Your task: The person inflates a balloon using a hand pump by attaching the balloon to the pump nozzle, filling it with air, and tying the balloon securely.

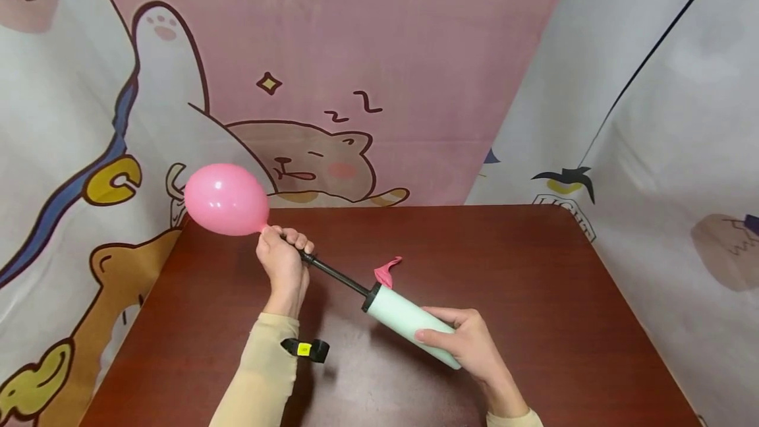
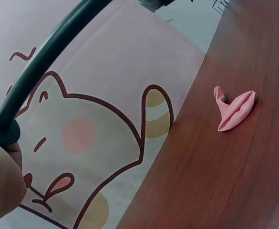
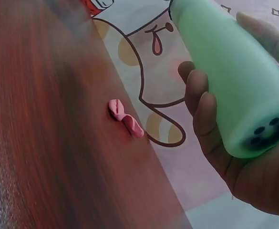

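Observation:
An inflated pink balloon (image 1: 226, 199) stands out beyond my left hand (image 1: 284, 262), its neck at the thumb and fingers. That hand grips the black end of a hand balloon pump, where the balloon's neck meets it; the fingers hide the joint. A long black rod (image 1: 338, 274) runs from there to the pump's mint-green barrel (image 1: 409, 321). My right hand (image 1: 474, 341) holds the barrel near its far end, thumb on top and fingers around it. In the right wrist view, the barrel's end face (image 3: 273, 131) shows several dark holes.
A limp pink balloon (image 1: 385, 273) lies on the brown table (image 1: 534, 269), just behind the barrel. A black strap with a yellow label (image 1: 305, 349) sits at the left sleeve. Cartoon-printed cloth (image 1: 415, 51) hangs behind the table and along its sides.

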Available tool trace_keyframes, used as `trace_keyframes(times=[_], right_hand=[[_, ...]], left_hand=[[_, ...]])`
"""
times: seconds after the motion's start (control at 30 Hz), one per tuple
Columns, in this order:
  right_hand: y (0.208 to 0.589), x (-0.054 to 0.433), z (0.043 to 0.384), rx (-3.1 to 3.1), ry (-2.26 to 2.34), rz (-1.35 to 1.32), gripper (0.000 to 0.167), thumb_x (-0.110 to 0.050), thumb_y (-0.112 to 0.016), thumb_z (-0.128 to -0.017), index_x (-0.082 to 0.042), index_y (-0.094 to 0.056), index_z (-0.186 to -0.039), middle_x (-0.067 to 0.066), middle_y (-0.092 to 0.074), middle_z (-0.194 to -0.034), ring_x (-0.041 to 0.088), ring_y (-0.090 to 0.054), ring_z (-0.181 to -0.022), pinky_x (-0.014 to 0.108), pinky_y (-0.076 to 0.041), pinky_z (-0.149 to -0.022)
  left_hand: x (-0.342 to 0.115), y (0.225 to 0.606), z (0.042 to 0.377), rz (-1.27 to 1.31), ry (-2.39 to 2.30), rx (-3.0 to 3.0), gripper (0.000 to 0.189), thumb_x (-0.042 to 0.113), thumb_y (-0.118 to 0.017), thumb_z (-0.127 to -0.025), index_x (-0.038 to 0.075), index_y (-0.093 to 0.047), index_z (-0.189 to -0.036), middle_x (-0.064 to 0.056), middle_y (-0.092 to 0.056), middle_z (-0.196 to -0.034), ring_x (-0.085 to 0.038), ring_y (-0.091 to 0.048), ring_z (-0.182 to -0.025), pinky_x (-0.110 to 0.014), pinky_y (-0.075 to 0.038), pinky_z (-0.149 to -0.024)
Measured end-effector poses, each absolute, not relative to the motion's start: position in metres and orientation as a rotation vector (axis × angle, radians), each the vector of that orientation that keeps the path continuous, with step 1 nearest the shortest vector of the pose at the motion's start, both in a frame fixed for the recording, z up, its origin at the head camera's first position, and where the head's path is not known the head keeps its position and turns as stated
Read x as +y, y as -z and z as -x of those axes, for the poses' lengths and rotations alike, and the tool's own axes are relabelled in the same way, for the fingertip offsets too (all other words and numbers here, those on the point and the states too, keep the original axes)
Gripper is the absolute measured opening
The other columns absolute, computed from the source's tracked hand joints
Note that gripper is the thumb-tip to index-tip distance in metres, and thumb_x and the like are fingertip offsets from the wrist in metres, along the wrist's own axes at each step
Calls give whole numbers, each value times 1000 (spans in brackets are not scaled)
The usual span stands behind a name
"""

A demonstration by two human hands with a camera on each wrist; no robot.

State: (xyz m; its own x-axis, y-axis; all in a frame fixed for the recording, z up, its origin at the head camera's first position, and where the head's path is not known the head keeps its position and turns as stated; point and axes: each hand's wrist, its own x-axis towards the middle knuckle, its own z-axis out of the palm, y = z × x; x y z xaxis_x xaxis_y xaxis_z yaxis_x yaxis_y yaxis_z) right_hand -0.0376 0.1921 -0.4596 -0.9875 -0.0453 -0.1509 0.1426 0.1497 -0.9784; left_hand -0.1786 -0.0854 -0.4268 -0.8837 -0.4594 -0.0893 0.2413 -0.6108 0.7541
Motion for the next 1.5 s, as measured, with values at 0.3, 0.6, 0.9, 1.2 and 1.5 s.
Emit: trace_keyframes(times=[0.3, 0.6, 0.9, 1.2, 1.5], right_hand=[[461, 152, 43, 2256, 2003, -139, 36, -12, -91, -74, -2, -81, -106, 12, -78, -95, 13, -67, -76, 25, -55, -68], [457, 138, 44, 2306, 2016, -228, 35, -14, -92, -72, -7, -82, -104, 9, -78, -94, 15, -67, -76, 26, -55, -68], [457, 163, 33, 2332, 1925, -154, 34, -17, -91, -75, -13, -82, -108, 6, -79, -98, 17, -69, -79, 28, -56, -70], [459, 157, 32, 2327, 1961, -133, 34, -13, -92, -73, -8, -82, -105, 8, -78, -95, 14, -68, -77, 27, -56, -69], [456, 121, 45, 2308, 2077, -200, 34, -11, -92, -72, -2, -81, -103, 12, -78, -93, 13, -67, -74, 25, -55, -68]], left_hand=[[-65, 441, 159, -386, 2501, -1205, 32, 30, -27, -115, 14, -39, -89, 2, -43, -64, -9, -41, -49, -20, -38, -43], [-46, 448, 150, -333, 2532, -1283, 33, 30, -29, -114, 12, -39, -89, 1, -43, -64, -10, -42, -49, -21, -40, -43], [-86, 428, 174, -321, 2488, -1162, 31, 22, -30, -114, 15, -41, -85, 2, -43, -61, -9, -42, -47, -20, -39, -41], [-96, 431, 170, -395, 2454, -1204, 33, 25, -29, -114, 14, -39, -85, 2, -43, -62, -8, -42, -47, -20, -39, -42], [-60, 437, 152, -325, 2542, -1297, 32, 28, -26, -115, 13, -38, -89, 1, -42, -66, -10, -42, -50, -21, -39, -44]])
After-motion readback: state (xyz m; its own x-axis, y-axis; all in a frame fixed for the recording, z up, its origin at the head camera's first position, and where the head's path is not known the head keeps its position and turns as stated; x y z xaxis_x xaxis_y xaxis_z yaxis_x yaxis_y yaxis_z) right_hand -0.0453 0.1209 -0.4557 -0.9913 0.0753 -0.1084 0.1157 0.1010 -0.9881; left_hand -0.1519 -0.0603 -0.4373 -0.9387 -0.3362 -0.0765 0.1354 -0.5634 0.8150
